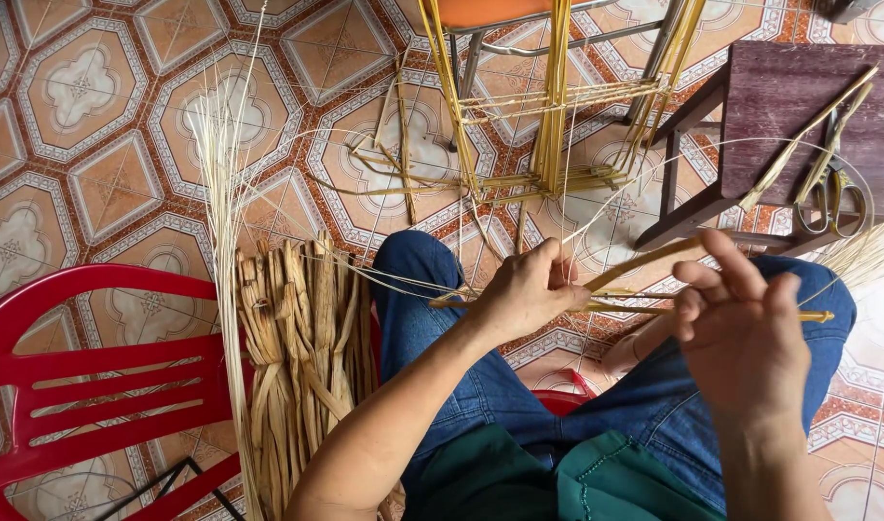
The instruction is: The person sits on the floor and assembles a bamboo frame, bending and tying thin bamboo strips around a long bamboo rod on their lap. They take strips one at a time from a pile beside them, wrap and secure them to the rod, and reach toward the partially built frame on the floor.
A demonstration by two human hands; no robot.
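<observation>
My left hand (527,287) is closed around a few thin yellow cane strips (644,259) above my knees. My right hand (741,323) pinches the same strips a little to the right, its fingers curled over them; their yellow tip sticks out past my right knee. Fine pale fibre strands (403,280) run from my hands across to the left. A half-woven frame of yellow strips (548,145) stands on the tiled floor in front of my legs.
A bundle of dried brown leaf strips (302,338) and long pale reeds (220,193) lies at my left, beside a red plastic chair (95,376). A dark wooden stool (808,106) at upper right carries scissors (832,198) and strips. A metal-legged orange seat (490,12) stands behind the frame.
</observation>
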